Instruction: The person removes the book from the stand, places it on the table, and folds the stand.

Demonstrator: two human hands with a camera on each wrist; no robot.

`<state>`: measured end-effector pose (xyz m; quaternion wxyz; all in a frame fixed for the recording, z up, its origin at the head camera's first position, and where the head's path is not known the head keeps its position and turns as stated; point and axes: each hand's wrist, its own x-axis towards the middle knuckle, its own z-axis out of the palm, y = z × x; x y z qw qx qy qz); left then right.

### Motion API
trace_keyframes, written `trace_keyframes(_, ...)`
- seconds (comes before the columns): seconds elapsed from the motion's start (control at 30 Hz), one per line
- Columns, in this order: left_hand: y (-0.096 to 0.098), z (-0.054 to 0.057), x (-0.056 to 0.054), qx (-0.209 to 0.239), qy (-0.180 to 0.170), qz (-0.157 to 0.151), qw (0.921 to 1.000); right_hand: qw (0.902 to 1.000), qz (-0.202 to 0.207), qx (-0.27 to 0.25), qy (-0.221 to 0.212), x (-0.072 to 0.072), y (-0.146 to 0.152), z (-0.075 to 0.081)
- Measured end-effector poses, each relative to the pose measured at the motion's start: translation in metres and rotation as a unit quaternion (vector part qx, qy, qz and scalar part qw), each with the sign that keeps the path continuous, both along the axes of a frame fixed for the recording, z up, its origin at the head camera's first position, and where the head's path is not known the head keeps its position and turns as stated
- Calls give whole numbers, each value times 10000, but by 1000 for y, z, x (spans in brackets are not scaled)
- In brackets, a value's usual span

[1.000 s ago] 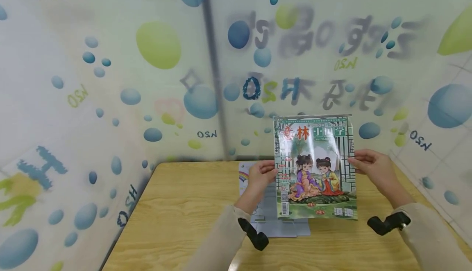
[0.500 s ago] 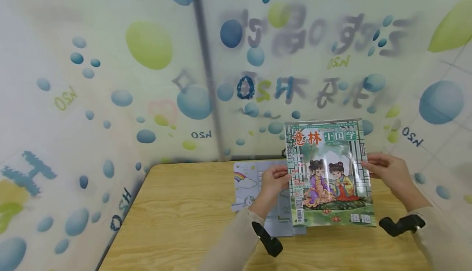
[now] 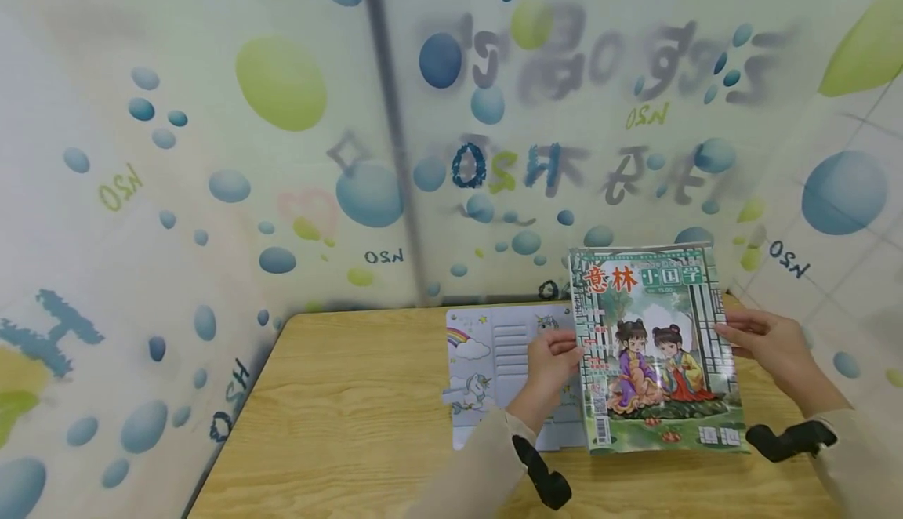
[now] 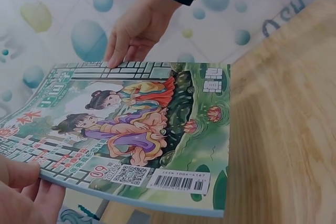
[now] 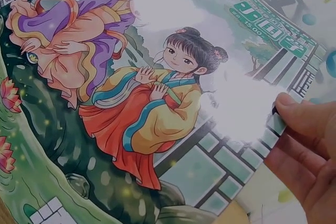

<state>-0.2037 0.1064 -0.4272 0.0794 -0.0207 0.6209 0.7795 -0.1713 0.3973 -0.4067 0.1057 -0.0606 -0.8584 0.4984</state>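
Between both hands is a glossy magazine [image 3: 659, 354] with a green cover, red and white title characters and two cartoon figures in robes. My left hand [image 3: 550, 370] pinches its left edge, the thumb on top and the fingers beneath in the left wrist view. On the opposite edge my right hand [image 3: 772, 350] pinches with the thumb on the cover [image 5: 157, 93] and the other fingers behind. The magazine is tilted, its cover facing up toward me, over the right part of the table. Behind it and my left hand lies a pale folding stand with unicorn and rainbow prints [image 3: 471, 354], partly hidden.
A wood-grain table [image 3: 339, 401] extends to the left and front. Its back edge meets a wall covering [image 3: 282, 150] printed with blue and green dots and letters. Each wrist carries a black camera mount [image 3: 543, 476].
The magazine has moved right and down in both hands, tipping back from more upright. More of the unicorn-printed stand now shows on the left. Both hands keep their hold; the head view has shifted slightly.
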Motion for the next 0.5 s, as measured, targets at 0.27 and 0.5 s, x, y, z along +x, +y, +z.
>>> trace_keyframes(0.27, 17, -5, 7, 56, 16, -15, 10000, 9999, 76, 38, -133, 6, 19, -3)
trace_keyframes(0.5, 31, -11, 15, -130, -370, 203, 9990, 9978, 105, -230, -610, 5, 43, -27)
